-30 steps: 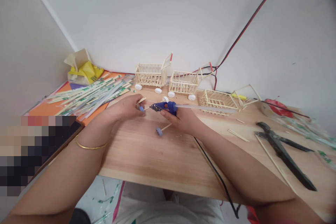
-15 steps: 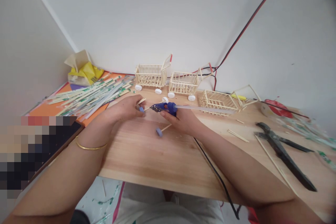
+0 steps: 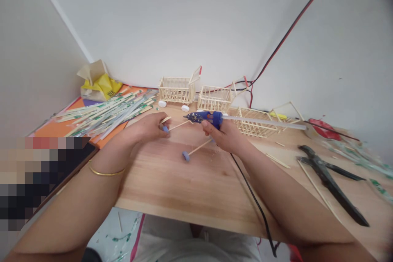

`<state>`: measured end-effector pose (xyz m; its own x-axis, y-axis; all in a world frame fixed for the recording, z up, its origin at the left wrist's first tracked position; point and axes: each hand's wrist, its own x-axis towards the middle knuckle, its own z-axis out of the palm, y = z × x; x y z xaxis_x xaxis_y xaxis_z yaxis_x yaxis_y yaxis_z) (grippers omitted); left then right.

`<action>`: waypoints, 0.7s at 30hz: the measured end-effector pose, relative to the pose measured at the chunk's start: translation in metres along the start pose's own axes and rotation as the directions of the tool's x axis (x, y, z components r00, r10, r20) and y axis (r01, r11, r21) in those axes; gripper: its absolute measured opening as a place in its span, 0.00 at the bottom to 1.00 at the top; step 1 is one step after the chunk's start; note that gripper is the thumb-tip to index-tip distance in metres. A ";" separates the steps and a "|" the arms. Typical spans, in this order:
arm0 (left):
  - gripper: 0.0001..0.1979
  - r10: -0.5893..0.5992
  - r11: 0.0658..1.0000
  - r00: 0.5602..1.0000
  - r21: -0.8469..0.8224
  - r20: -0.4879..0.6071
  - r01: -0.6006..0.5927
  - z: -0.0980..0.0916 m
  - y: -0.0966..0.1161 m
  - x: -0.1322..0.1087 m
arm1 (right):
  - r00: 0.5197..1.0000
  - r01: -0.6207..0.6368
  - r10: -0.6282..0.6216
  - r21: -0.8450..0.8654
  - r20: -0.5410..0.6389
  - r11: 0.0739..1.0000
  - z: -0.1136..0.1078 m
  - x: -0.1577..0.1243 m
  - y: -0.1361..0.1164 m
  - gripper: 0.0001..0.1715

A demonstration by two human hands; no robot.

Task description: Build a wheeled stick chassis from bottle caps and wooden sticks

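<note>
My left hand [image 3: 153,126] is closed round a small bluish wheel [image 3: 166,129], from which a thin wooden stick [image 3: 179,125] points right; a short piece of stick [image 3: 166,120] also shows at the fingers. In my right hand [image 3: 226,134] is a blue hot glue gun [image 3: 207,118], its nozzle pointing left above that stick. A long clear glue stick [image 3: 264,121] juts from its back. Below the gun lies a second wheel [image 3: 186,156] on a wooden axle [image 3: 199,147], whose far end is partly hidden by my right hand.
Two wheeled miniature stick carts [image 3: 176,90] [image 3: 215,97] stand by the wall, with a wheelless one [image 3: 254,122] to the right. Wrapped chopsticks [image 3: 113,108] lie left on an orange sheet. Black-handled cutters [image 3: 330,180] are at right. The gun's black cord [image 3: 253,196] crosses the table edge.
My right hand has drawn the glue gun back to the right and slightly up, away from the wheel in my left hand. The left hand has hardly moved.
</note>
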<state>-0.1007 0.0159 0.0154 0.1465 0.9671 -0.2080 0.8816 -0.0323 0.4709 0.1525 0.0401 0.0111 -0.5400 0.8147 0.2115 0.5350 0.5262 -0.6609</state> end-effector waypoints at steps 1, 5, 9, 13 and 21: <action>0.13 0.002 1.000 1.000 0.002 0.000 -0.002 0.000 0.000 0.000 | 1.000 -0.002 0.002 -0.008 -0.001 1.000 -0.001 0.000 0.001 0.25; 0.13 0.002 1.000 1.000 0.017 -0.004 -0.002 -0.001 0.001 -0.001 | 1.000 0.001 -0.002 -0.088 -0.007 0.996 0.002 0.000 0.006 0.25; 0.13 -0.006 1.000 1.000 0.009 0.009 0.006 -0.002 0.004 -0.002 | 1.000 -0.018 0.019 -0.183 0.004 0.983 0.007 0.001 0.005 0.23; 0.13 0.009 1.000 1.000 0.016 0.005 -0.009 -0.002 0.005 -0.003 | 1.000 -0.021 0.023 -0.203 0.005 0.979 0.009 0.001 0.004 0.22; 0.12 0.019 1.000 1.000 0.012 0.009 -0.019 -0.002 0.003 -0.002 | 1.000 -0.001 0.003 -0.171 0.012 0.985 0.011 0.003 0.008 0.20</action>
<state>-0.0991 0.0139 0.0190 0.1675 0.9639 -0.2069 0.8838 -0.0538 0.4648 0.1481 0.0437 -0.0013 -0.5465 0.8130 0.2009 0.6385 0.5597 -0.5283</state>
